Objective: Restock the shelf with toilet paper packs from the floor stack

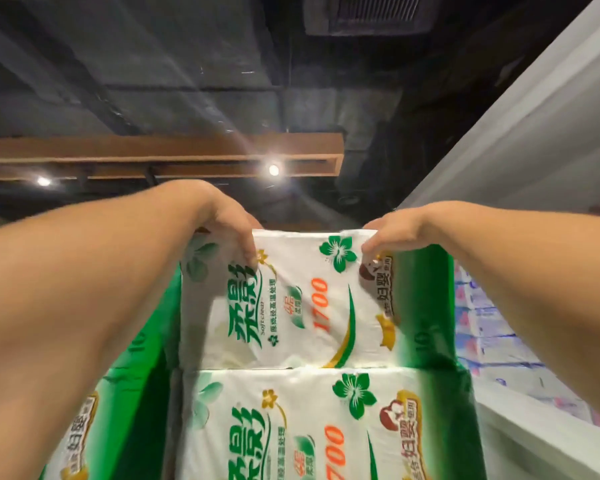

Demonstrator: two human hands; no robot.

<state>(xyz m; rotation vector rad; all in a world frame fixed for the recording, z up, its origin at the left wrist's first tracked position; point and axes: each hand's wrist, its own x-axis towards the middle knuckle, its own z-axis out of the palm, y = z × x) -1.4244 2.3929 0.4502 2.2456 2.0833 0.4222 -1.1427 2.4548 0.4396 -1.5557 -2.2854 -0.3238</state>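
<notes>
I look up along both of my bare arms, reaching overhead toward a dark ceiling. My left hand (229, 225) curls over the top left corner of the upper pack (291, 299) of toilet paper, fingers pinching its wrapper. I judge the high corner grip is there to steady the pack while it is pushed back and squared. The upper pack sits directly on the lower pack (291, 424), touching it along one seam, with green-ended packs at either side. Its white printed face is toward me; the lettering runs sideways, bottom to top, so the pack stands on end, long axis roughly vertical. My right hand (392, 233) grips the top right corner the same way, fingers folded onto the wrapper. Further right, a pale shelf edge (520, 431) and blurred blue-and-white packs (489, 334) lie beyond.
</notes>
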